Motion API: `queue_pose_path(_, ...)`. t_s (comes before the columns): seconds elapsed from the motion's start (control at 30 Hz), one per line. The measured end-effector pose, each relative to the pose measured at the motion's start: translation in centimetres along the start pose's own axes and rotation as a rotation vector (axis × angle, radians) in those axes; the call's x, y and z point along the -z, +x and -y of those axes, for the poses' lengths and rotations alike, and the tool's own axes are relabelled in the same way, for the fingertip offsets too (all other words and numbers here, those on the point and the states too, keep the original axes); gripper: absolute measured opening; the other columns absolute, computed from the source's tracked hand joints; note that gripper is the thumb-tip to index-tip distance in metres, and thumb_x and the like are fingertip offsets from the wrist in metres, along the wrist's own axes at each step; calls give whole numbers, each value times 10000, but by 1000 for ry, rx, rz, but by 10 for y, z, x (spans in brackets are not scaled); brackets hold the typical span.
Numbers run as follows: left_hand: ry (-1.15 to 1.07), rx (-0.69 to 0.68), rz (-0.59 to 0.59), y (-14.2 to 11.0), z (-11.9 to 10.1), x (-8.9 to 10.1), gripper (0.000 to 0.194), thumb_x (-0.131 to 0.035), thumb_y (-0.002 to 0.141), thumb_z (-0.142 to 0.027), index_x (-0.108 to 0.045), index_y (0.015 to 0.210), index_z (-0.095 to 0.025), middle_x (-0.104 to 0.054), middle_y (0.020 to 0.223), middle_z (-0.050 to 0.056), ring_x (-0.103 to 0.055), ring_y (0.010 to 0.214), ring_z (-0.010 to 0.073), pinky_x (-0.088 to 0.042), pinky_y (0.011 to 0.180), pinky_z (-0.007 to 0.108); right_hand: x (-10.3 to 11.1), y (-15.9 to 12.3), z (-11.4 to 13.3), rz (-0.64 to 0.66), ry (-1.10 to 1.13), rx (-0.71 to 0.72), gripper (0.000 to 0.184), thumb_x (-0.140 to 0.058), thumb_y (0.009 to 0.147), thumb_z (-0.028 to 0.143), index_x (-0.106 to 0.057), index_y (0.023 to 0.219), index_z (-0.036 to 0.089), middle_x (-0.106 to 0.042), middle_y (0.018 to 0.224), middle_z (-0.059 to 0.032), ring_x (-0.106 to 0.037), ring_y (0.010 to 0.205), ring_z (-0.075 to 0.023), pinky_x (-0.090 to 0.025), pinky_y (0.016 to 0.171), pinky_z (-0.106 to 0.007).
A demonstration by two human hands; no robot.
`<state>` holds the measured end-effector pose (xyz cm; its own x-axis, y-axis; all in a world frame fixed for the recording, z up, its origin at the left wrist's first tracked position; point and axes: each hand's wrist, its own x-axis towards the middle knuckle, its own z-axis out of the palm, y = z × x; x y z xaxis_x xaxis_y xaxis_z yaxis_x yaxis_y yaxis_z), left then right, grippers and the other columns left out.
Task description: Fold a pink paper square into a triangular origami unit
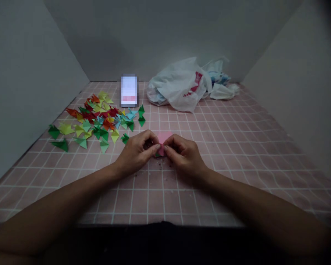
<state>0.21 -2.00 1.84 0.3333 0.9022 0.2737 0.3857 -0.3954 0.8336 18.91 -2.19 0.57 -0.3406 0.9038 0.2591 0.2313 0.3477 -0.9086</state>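
Both hands meet near the middle of the table, pinching a small piece of pink folded paper [164, 137]. My left hand [139, 150] grips its left side between thumb and fingers. On the other side my right hand [183, 154] is closed on it the same way. A flat pink part shows above the fingertips; the rest of the folds are hidden by them. A bit of green shows just under the paper, too small to make out. Left of my hands lies a spread of folded paper pieces [96, 131] in green, yellow, red, orange and light blue.
A phone [129, 90] with a lit, blurred screen stands at the back. Crumpled white plastic bags [179, 84] lie to its right. The table wears a pink cloth with a white grid [237, 147], and small dark specks lie below my hands. Grey walls enclose three sides.
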Motion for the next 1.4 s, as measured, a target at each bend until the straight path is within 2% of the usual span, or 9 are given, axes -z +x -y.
queue_pose_path(0.3,-64,26,-17,1,3,-1,41,-621,820,-159,-598,787,-164,-658,735,8,-588,630,107,-452,569,219,0,2,-4,22,62,-44,83,-569,884,177,-592,804,184,-572,641,21,-505,559,-106,-379,523,-254)
queue_pose_path(0.43,-49,15,-26,1,5,-2,29,-618,822,-160,-604,797,-163,-649,730,1,-580,632,105,-444,568,213,0,3,-4,60,180,-85,163,-521,947,273,-590,827,186,-546,593,40,-490,500,-99,-377,496,-251)
queue_pose_path(0.53,-19,-9,-29,0,6,-2,31,-624,821,-146,-607,801,-162,-644,741,-4,-571,631,98,-439,575,209,0,4,-3,69,238,-80,164,-583,926,313,-608,833,181,-586,648,27,-515,532,-101,-399,511,-253)
queue_pose_path(0.7,11,-65,-17,0,7,-2,47,-621,821,-120,-606,802,-160,-623,748,-11,-535,626,88,-411,576,208,1,6,-4,17,109,-11,118,-644,882,220,-627,776,172,-622,710,6,-539,628,-112,-412,581,-264)
queue_pose_path(0.8,-51,-21,-36,0,6,-2,39,-642,834,-166,-614,860,-163,-615,787,-5,-533,653,95,-418,595,218,2,4,-3,-24,29,56,144,-628,893,193,-601,753,179,-587,681,22,-518,616,-108,-399,584,-267)
queue_pose_path(0.93,-247,126,-66,0,3,-4,259,-734,789,-273,-627,999,-165,-633,891,17,-555,710,114,-443,630,237,2,1,0,-72,-26,111,164,-604,921,204,-585,760,181,-558,661,26,-502,598,-110,-390,582,-278)
queue_pose_path(1.03,-345,207,-18,-1,-1,-6,173,-705,808,-308,-659,851,-147,-619,791,10,-556,713,120,-440,664,248,0,-2,1,-118,-54,149,160,-603,924,198,-581,766,184,-552,665,27,-499,602,-112,-381,582,-282)
queue_pose_path(1.13,-384,222,-51,-3,-4,-8,176,-687,818,-301,-656,741,-145,-595,729,2,-542,698,120,-427,670,255,-1,-3,1,-135,-65,171,164,-605,922,189,-568,763,188,-537,658,33,-487,595,-109,-370,578,-280)
queue_pose_path(1.4,-409,193,-110,-5,-7,-9,170,-648,855,-276,-669,730,-163,-600,746,3,-535,739,130,-424,724,264,2,-2,5,-116,-24,128,173,-568,915,185,-531,747,200,-512,643,34,-472,578,-114,-367,562,-283)
